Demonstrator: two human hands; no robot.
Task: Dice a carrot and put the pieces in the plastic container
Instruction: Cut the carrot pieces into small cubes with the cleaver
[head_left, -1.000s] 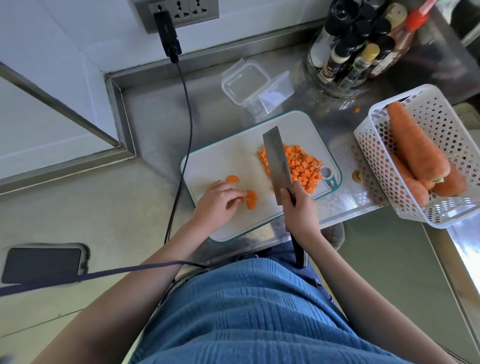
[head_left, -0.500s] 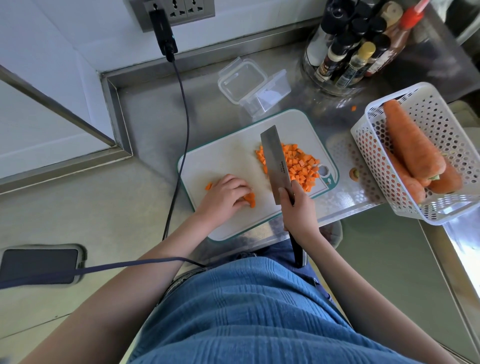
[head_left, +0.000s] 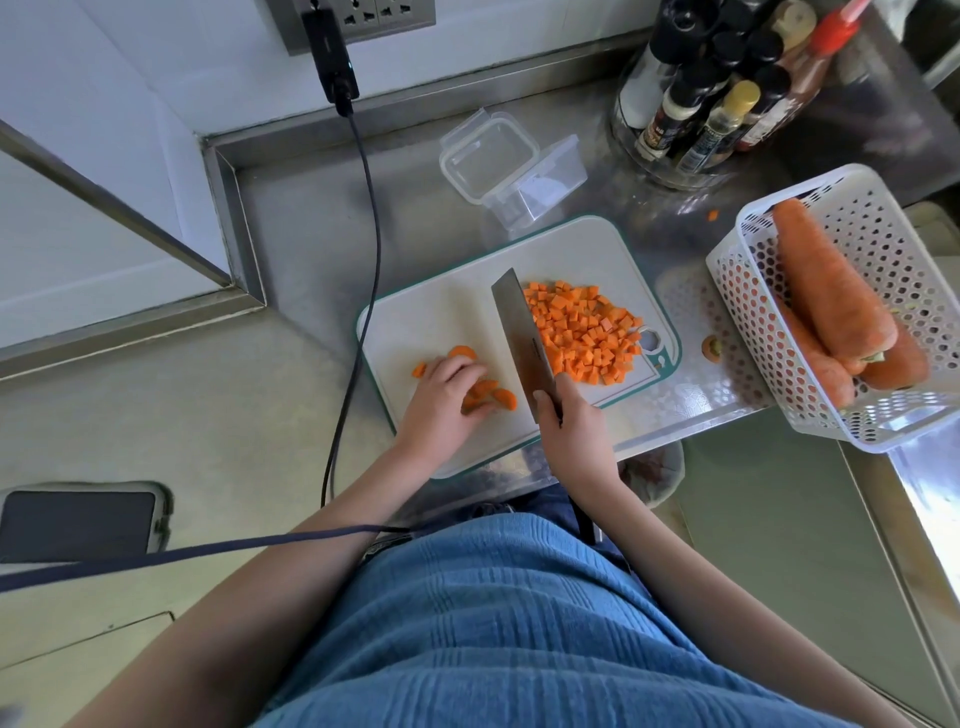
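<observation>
A white cutting board (head_left: 441, 317) lies on the steel counter. On its right half sits a heap of diced carrot (head_left: 582, 332). On its left part lie a few carrot slices (head_left: 493, 397); my left hand (head_left: 444, 397) covers them, fingers curled over them. My right hand (head_left: 569, 428) grips the handle of a cleaver (head_left: 522, 338), whose blade stands on edge between the slices and the dice. The clear plastic container (head_left: 488, 156) stands open and empty behind the board, its lid (head_left: 545, 182) beside it.
A white perforated basket (head_left: 878, 249) with whole carrots (head_left: 826, 280) sits at the right. Sauce bottles (head_left: 717, 88) stand at the back right. A black cable (head_left: 363, 234) hangs from the wall socket past the board's left edge. A carrot end (head_left: 710, 347) lies beside the board.
My left hand has gathered the slices and shifted a little left on the board. The cleaver stays upright beside the dice.
</observation>
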